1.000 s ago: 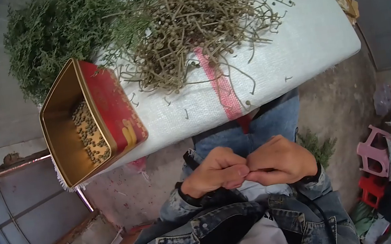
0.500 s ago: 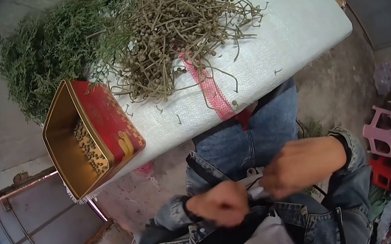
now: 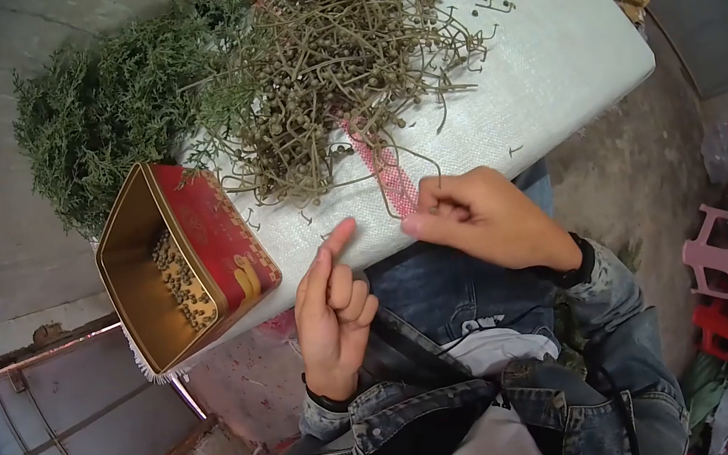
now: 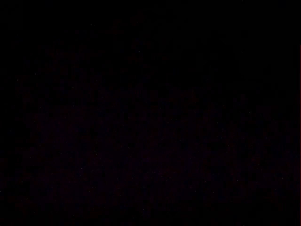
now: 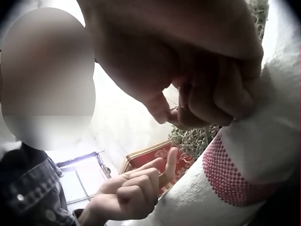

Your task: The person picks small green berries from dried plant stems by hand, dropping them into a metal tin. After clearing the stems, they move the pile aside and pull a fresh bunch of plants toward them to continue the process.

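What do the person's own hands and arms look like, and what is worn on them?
The left hand and the right hand wear no gloves. Each wrist has a dark band, and the denim sleeves are blue with pale, faded patches.

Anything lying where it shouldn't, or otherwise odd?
Slightly untidy: a few short stem scraps lie loose on the white sack, scattered apart from the tangled stem heap. Also odd, the left wrist view is almost wholly black, so it shows nothing usable. I see no clear damage to the red tin.

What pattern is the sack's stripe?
The stripe is checked pink and white, clearest in right wrist view.
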`<state>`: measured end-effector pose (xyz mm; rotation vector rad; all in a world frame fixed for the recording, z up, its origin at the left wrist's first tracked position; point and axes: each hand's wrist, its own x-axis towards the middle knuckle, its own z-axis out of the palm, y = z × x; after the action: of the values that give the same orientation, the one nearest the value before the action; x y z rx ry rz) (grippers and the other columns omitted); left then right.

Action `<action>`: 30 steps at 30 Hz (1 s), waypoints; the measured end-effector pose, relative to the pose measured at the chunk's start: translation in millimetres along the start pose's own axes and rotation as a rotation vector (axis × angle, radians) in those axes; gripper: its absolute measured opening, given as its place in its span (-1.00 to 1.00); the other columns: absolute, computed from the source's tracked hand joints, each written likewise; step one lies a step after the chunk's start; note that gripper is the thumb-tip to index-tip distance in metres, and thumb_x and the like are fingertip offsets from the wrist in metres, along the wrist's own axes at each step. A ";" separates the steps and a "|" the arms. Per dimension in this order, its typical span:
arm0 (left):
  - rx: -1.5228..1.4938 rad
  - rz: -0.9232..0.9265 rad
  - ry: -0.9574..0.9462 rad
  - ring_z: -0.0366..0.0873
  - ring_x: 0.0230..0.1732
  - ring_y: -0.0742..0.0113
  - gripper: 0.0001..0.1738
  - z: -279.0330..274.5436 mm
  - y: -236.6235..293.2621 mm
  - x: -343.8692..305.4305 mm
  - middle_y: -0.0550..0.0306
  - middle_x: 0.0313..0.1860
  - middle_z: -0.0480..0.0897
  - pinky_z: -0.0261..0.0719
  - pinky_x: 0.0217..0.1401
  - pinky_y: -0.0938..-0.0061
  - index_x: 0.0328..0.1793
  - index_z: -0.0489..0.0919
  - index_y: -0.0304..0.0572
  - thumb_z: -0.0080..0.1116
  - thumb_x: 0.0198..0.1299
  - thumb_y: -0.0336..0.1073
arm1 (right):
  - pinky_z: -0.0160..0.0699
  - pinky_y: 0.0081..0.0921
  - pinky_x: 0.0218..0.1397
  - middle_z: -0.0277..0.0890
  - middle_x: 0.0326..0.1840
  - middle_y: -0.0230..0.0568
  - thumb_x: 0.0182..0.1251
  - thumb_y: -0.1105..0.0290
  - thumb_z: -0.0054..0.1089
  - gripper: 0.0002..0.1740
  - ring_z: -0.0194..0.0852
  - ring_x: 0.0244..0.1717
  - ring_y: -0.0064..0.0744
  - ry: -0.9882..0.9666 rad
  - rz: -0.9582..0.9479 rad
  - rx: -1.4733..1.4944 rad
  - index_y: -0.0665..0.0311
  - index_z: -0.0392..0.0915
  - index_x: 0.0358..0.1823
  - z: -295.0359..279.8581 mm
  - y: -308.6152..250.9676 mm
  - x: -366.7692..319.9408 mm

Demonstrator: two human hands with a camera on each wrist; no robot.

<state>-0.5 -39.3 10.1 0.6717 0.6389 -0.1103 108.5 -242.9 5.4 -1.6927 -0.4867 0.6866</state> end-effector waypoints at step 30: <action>-0.075 0.037 -0.184 -0.13 -0.71 0.51 -0.44 37.3 -58.3 27.7 0.35 -0.70 0.03 -0.11 -0.63 0.52 -0.56 0.11 0.05 -0.32 0.59 0.04 | 0.30 -0.34 -0.62 0.37 -0.69 -0.22 0.23 0.33 0.34 -0.71 0.39 -0.69 -0.22 0.258 -0.501 -0.275 0.26 0.50 -0.60 66.9 42.8 -49.0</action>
<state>23.8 -105.0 -15.5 0.5933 0.4510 -0.1119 25.5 -235.7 -36.7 -1.7823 -0.8088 0.0368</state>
